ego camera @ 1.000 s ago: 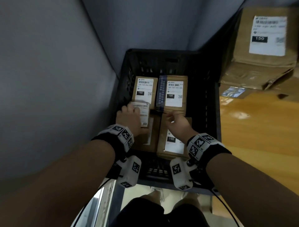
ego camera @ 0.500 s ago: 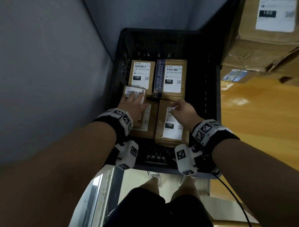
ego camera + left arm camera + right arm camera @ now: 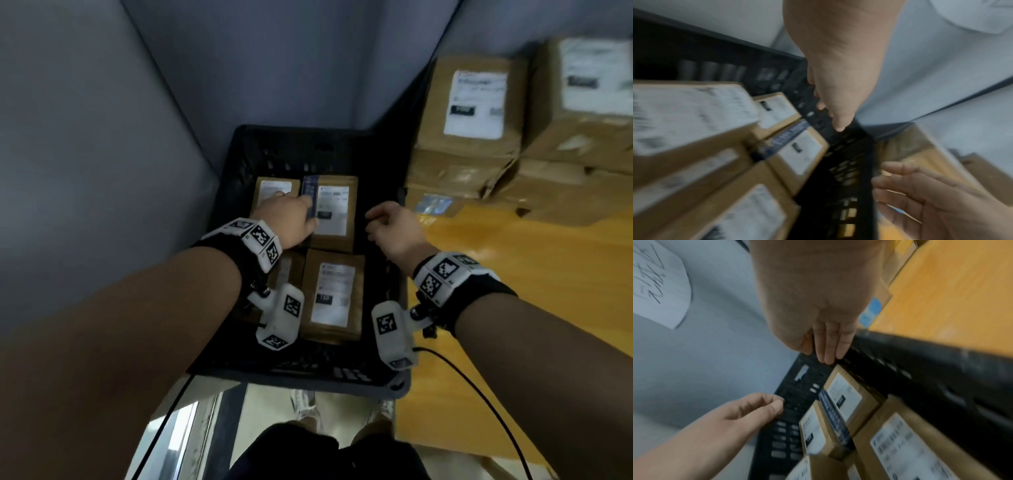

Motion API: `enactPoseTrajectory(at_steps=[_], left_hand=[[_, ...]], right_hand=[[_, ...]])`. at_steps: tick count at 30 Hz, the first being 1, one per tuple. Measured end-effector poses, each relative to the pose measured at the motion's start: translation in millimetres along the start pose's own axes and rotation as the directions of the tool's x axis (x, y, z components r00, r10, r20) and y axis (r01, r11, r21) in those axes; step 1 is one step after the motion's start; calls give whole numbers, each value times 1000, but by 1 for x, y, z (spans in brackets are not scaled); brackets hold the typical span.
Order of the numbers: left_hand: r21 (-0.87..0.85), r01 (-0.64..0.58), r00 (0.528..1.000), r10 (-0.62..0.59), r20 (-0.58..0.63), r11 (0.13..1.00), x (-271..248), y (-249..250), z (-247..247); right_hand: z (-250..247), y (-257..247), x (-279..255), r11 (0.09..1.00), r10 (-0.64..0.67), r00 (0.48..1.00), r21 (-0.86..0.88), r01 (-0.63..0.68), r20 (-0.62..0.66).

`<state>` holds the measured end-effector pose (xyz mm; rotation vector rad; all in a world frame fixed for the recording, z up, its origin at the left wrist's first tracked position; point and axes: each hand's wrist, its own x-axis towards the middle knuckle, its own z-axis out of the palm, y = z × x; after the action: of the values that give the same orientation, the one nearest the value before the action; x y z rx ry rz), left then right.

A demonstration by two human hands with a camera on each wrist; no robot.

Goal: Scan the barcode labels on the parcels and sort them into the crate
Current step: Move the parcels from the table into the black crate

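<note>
A black plastic crate (image 3: 308, 377) holds several flat brown parcels with white barcode labels, among them the back right parcel (image 3: 337, 212) and the front right parcel (image 3: 334, 294). My left hand (image 3: 294, 216) hovers over the back row with loosely curled fingers, and nothing shows in it. In the right wrist view the left hand (image 3: 768, 404) has its fingertips drawn together on nothing. My right hand (image 3: 380, 221) is raised beside the crate's right wall, relaxed and empty; its fingers (image 3: 828, 352) point straight down. My left wrist hides most of the front left parcel (image 3: 291, 270).
Larger cardboard boxes (image 3: 472, 102) with labels are stacked on the orange wooden table (image 3: 513, 260) right of the crate. A grey wall (image 3: 102, 171) runs close along the crate's left and back. A handwritten paper sheet (image 3: 657, 283) hangs on that wall.
Both hands have lifted off the parcels they were touching in the crate, and the right hand has moved right. The view has tilted up, so more of the stacked boxes shows.
</note>
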<state>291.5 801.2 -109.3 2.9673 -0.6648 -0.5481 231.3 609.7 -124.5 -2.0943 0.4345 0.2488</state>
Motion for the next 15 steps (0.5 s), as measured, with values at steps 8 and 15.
enactPoseTrajectory(at_steps=[8, 15], left_hand=[[-350, -5, 994, -32, -100, 937, 35, 94, -63], [-691, 143, 983, -180, 19, 709, 72, 155, -74]], right_hand=[[-132, -11, -15, 992, -123, 965, -13, 123, -231], [-203, 16, -19, 990, -141, 944, -12, 144, -297]])
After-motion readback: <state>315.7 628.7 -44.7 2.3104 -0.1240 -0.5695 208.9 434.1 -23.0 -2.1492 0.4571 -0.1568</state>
